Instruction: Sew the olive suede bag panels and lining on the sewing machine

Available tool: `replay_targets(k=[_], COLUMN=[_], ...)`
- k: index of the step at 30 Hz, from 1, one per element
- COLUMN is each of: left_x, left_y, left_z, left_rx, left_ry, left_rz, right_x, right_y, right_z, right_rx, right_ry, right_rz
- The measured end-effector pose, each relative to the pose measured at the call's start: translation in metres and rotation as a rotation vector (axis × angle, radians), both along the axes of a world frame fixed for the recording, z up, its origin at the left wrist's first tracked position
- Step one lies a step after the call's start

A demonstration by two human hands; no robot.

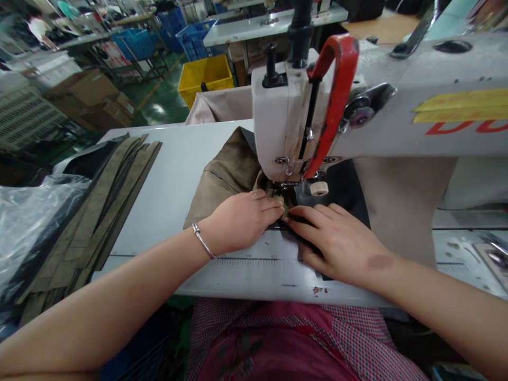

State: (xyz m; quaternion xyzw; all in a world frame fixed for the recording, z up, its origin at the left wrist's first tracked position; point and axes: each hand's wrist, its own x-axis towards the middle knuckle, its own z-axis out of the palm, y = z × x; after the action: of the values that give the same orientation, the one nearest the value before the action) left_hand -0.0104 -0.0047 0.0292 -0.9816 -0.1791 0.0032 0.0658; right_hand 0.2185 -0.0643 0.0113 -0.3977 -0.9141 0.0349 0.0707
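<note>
An olive-brown fabric piece lies bunched under the head of a white sewing machine. My left hand, with a ring and a bangle, has its fingers pressed together on the fabric's near edge, close to the needle area. My right hand pinches the same edge just right of it, thumb tucked low. Dark cloth extends to the right behind that hand. The needle and presser foot are mostly hidden by the fingers and the machine head.
Olive-brown fabric strips lie stacked at the table's left, beside clear plastic wrap. A red lever guard fronts the machine. Beyond the table stand a yellow bin, blue crates and cardboard boxes.
</note>
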Motion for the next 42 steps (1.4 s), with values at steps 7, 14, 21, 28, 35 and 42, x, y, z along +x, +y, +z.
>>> replay_targets(k=[7, 14, 21, 28, 35, 42], left_x=[-0.002, -0.005, 0.0, 0.012, 0.009, 0.01], left_y=[0.003, 0.011, 0.004, -0.015, -0.022, -0.024], left_z=[0.002, 0.008, 0.002, -0.007, -0.018, -0.022], left_rx=[-0.281, -0.517, -0.468, -0.254, -0.19, -0.128], left_ry=[-0.114, -0.3, -0.318, -0.118, -0.151, -0.182], left_rz=[0.195, 0.318, 0.293, 0.29, 0.331, 0.33], right_x=[0.001, -0.001, -0.008, 0.007, 0.004, 0.003], right_y=[0.005, 0.004, 0.004, 0.031, 0.033, 0.032], right_z=[0.001, -0.003, 0.004, 0.004, -0.012, -0.011], right_rx=[-0.077, -0.029, -0.012, -0.08, 0.029, 0.005], right_ry=[0.056, -0.024, -0.029, 0.171, 0.034, 0.029], right_rz=[-0.073, -0.062, -0.021, -0.089, -0.179, -0.145])
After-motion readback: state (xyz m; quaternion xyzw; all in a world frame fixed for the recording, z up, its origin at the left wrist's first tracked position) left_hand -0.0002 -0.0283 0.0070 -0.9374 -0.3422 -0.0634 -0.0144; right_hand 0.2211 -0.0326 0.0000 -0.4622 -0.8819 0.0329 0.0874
